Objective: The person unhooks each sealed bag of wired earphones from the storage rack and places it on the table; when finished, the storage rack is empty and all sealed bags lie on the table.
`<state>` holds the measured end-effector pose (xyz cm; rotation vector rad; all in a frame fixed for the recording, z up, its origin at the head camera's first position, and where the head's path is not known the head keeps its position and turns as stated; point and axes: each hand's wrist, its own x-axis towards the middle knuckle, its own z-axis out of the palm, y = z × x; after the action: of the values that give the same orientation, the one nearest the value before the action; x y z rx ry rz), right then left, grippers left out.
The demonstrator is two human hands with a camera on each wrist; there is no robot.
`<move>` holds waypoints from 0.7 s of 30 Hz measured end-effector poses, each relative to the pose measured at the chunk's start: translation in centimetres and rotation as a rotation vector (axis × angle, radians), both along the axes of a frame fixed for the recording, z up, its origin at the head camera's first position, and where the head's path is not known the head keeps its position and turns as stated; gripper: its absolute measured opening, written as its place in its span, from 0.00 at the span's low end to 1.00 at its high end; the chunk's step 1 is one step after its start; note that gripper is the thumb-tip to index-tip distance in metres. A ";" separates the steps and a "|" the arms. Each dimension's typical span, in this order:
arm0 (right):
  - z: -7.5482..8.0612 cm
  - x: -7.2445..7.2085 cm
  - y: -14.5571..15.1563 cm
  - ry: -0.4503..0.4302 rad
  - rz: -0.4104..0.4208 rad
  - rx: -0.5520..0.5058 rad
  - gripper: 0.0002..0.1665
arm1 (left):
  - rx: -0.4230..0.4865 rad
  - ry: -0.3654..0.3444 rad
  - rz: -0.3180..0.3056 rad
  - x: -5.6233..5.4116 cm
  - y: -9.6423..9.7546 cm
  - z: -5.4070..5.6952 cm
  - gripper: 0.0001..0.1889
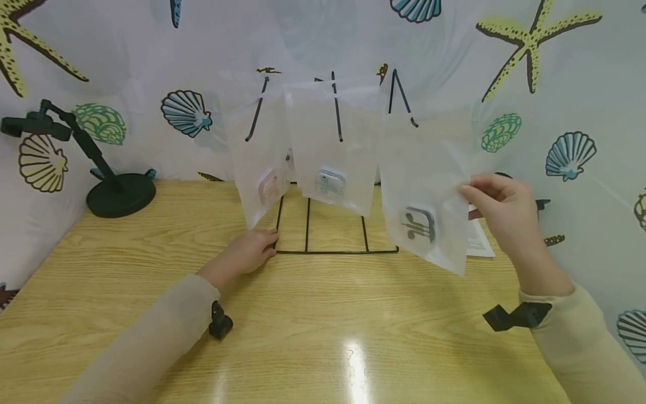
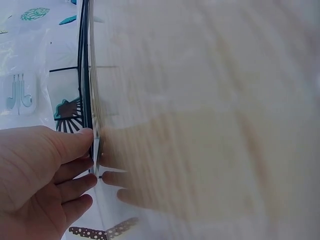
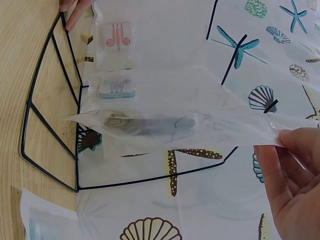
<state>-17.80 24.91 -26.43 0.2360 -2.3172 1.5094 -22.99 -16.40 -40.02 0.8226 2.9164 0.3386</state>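
Dark green, a small stand (image 1: 121, 195) with a round foot is at the far left of the one wooden table (image 1: 282, 336). Next come two sleeves, one on each arm, each with one black wrist piece; the left one (image 1: 220, 321) points inward. The left hand (image 1: 244, 251) pinches the front left corner of one black wire rack (image 1: 335, 252). The rack has three hooks.

Three see-through bags are in a row here. The left bag (image 1: 252, 151) has pink earphones (image 1: 270, 186) inside. The middle bag (image 1: 335, 129) has blue ones (image 1: 330, 183). The right bag (image 1: 429, 163) has black ones (image 1: 419, 224), and sits lower and nearer. It is at the right hook, but I cannot tell if it hangs on it. The bags cover the back of the rack.

The right hand (image 1: 499, 205) has its thumb and finger clamped on the right bag's edge. That bag and hand partly hide a white sheet (image 1: 478, 240) and a dark thing (image 1: 542, 203) behind them.

At the back, a white cloth (image 1: 328, 33) shows shells and two big yellow starfish (image 1: 530, 39). Marks on the sheet are too small to read.
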 end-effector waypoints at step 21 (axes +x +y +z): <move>0.0 1.8 0.7 0.053 0.076 -0.094 0.05 | 0.044 -0.065 0.009 1.2 -0.5 -0.2 0.22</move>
<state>-16.00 25.63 -26.46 0.3385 -2.2128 1.6244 -21.76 -16.90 -40.19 0.7890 2.8626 0.4236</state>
